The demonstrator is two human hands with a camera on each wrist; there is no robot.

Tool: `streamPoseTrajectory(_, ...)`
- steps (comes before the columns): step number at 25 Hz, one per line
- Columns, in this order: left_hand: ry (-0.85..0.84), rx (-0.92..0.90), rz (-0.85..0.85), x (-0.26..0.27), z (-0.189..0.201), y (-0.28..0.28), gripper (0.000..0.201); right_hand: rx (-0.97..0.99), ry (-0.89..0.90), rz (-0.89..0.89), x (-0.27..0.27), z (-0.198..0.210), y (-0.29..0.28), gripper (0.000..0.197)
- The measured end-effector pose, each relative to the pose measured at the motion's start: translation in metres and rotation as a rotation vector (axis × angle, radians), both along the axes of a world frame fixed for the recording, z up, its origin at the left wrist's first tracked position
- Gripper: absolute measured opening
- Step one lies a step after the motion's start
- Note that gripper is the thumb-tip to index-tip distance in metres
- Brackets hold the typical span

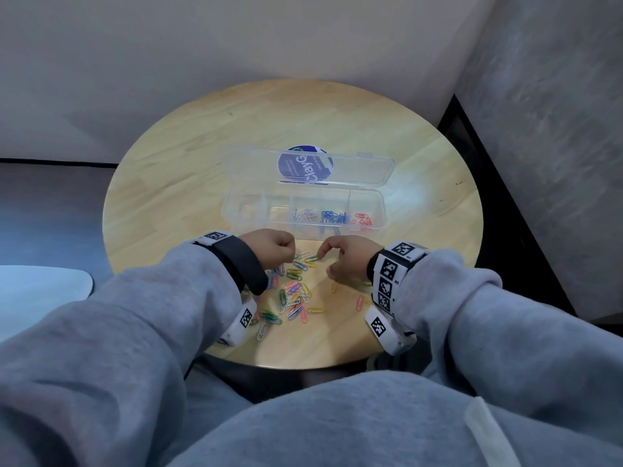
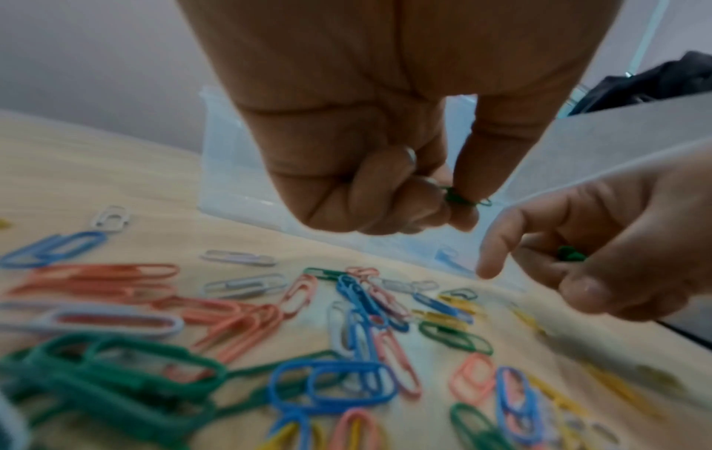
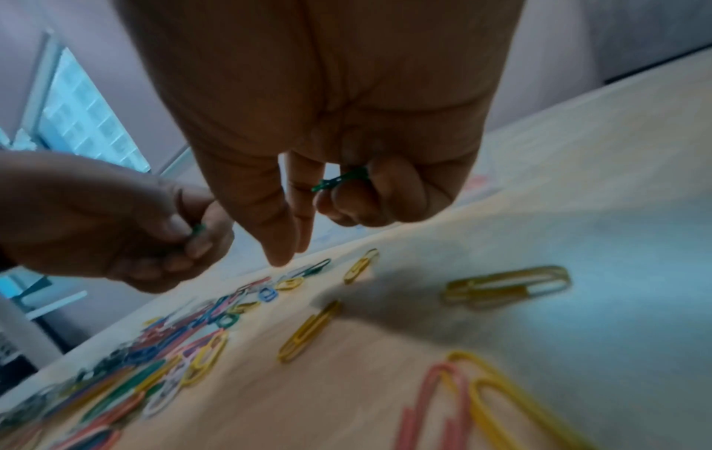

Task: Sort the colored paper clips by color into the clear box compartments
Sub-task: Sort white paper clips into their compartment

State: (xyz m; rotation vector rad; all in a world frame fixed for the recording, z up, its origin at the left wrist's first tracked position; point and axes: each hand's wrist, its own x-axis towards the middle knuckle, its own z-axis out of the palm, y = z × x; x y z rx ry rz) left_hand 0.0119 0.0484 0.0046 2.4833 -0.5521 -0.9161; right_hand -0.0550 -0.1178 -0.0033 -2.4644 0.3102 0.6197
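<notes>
Loose paper clips in several colours [image 1: 293,294] lie scattered on the round wooden table [image 1: 188,183] in front of me. Behind them stands the clear box [image 1: 383,205], lid [image 1: 249,163] folded back. Its compartments hold whitish clips [image 1: 305,214], blue clips [image 1: 332,216] and red clips [image 1: 363,220]. My left hand [image 1: 286,246] is a fist just before the box, pinching a green clip [image 2: 458,196] between thumb and fingers. My right hand [image 1: 323,261] keeps another green clip [image 3: 339,181] under its curled fingers. Its thumb and forefinger point down at a green clip [image 1: 312,258] on the table.
A round blue sticker [image 1: 305,163] shows through the lid. Yellow clips [image 3: 508,286] and pink ones [image 3: 435,405] lie apart to the right of the pile. Walls close in behind and right of the table; a pale surface [image 1: 40,291] sits at the left.
</notes>
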Motion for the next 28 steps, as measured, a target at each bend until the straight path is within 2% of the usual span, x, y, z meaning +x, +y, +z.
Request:
streamPoseTrajectory(3, 0.239, -0.102, 0.233, 0.0, 0.009, -0.003, 0.029, -0.118, -0.001, 0.125, 0.009, 0.0, 0.012, 0.032)
streamPoseTrajectory(5, 0.375, -0.246, 0.367, 0.0, 0.011, 0.0, 0.031, -0.184, 0.027, 0.194, 0.014, -0.002, 0.015, 0.032)
streamPoseTrajectory(6, 0.441, -0.304, 0.404, 0.001, 0.01, 0.002, 0.032, -0.207, 0.037, 0.218, 0.015, -0.003, 0.015, 0.029)
streamPoseTrajectory(8, 0.507, -0.31, 0.435, 0.002, 0.009, 0.004, 0.034, -0.238, 0.045, 0.24, 0.016, -0.006, 0.012, 0.015)
streamPoseTrajectory(10, 0.375, -0.184, 0.329, 0.001, 0.009, 0.003, 0.03, -0.263, 0.053, 0.25, 0.015, -0.007, 0.009, 0.004)
streamPoseTrajectory(13, -0.007, 0.058, -0.064, -0.006, 0.009, -0.001, 0.003, -0.352, 0.133, 0.303, 0.012, -0.009, 0.005, 0.011)
streamPoseTrajectory(15, -0.126, 0.18, -0.191, -0.01, 0.006, -0.004, 0.016, -0.328, 0.155, 0.261, 0.007, -0.008, 0.002, 0.01)
streamPoseTrajectory(17, -0.173, 0.253, -0.252, -0.01, 0.002, -0.008, 0.026, -0.225, 0.146, 0.162, 0.001, -0.006, -0.004, 0.007)
streamPoseTrajectory(19, -0.168, 0.288, -0.305, -0.008, -0.003, -0.01, 0.031, -0.086, 0.146, 0.038, -0.005, -0.003, -0.011, 0.019)
streamPoseTrajectory(22, -0.182, 0.296, -0.337, -0.006, -0.008, -0.01, 0.016, 0.121, 0.136, -0.118, -0.01, -0.002, -0.02, 0.021)
streamPoseTrajectory(25, -0.212, 0.292, -0.351, -0.007, -0.01, -0.012, 0.012, 0.274, 0.142, -0.243, -0.012, -0.003, -0.026, 0.018)
streamPoseTrajectory(28, -0.181, 0.257, -0.256, -0.01, -0.012, -0.009, 0.01, 0.378, 0.172, -0.307, -0.014, -0.007, -0.03, 0.017)
